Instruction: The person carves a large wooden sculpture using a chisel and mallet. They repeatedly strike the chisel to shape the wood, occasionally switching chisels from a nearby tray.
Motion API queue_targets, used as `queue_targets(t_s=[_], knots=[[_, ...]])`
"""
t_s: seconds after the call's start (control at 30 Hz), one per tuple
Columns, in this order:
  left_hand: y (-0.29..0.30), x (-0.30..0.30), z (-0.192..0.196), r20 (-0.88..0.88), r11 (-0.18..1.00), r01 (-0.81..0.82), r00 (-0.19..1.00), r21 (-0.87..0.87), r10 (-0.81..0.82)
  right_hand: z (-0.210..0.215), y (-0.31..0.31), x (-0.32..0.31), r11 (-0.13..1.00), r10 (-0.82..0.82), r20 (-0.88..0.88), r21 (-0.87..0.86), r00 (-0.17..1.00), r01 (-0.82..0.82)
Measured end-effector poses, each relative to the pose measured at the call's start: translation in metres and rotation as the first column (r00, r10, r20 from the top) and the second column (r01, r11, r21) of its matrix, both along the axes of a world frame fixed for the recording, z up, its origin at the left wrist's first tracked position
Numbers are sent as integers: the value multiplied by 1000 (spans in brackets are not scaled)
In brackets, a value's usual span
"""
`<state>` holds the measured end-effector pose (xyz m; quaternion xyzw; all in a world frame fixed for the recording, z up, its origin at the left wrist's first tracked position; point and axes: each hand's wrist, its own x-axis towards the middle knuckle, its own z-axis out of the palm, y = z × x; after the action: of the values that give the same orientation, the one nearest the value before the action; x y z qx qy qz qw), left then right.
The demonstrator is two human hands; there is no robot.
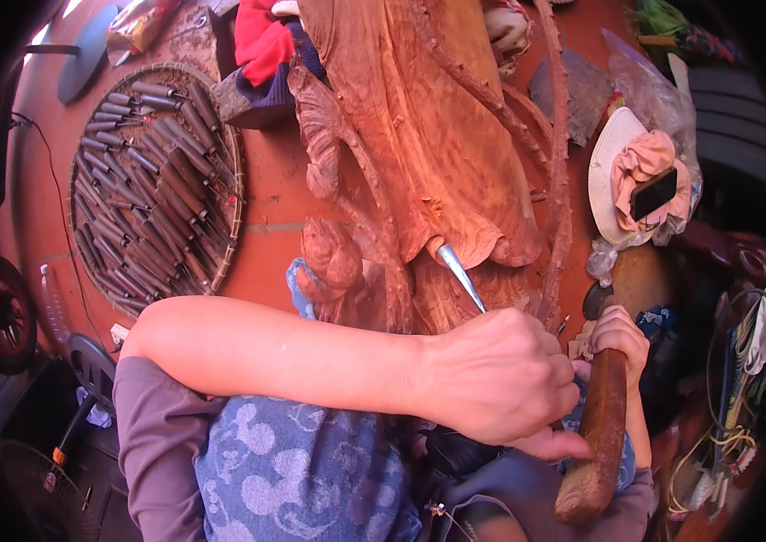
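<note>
In front of me lies a large reddish-brown wood carving (392,108) with smooth drapery-like folds and carved stems along its sides. My left hand (505,375) is closed round a gouge (462,278); its handle is hidden in the fist. The shiny metal blade slants up and left, its tip against the folded lower edge of the carving. On the right, my right hand (619,336) grips the narrow end of a wooden mallet (601,434). The mallet's thick end points down toward me, close beside my left hand's thumb.
A round woven tray (236,194) full of wood-handled carving tools (153,181) sits on the red tiled floor at left. At right lies a pale hat (604,181) with a pink cloth and a dark phone (654,194). Cords (726,443) hang at far right.
</note>
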<state>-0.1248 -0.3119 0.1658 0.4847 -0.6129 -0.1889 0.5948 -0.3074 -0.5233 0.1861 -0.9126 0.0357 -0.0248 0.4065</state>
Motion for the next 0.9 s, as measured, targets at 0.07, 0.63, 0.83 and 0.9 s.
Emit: queue_targets(t_s=[0.07,0.63,0.83,0.9], knots=[[-1,2,-2,-19,1000,-22,1000,-14,21,-2,1,-2,1000,-3,-7,-11,1000,3],[-6,9,-1,-40,997,-72,997,31,73,-6,2,-4,1000,-11,-51,20,999,12],[-6,11,3,-40,989,-135,990,58,137,4,2,6,1000,20,-39,-8,999,-20],[-7,13,5,-115,991,-111,986,70,118,5,0,7,999,31,-3,-26,1000,-31]])
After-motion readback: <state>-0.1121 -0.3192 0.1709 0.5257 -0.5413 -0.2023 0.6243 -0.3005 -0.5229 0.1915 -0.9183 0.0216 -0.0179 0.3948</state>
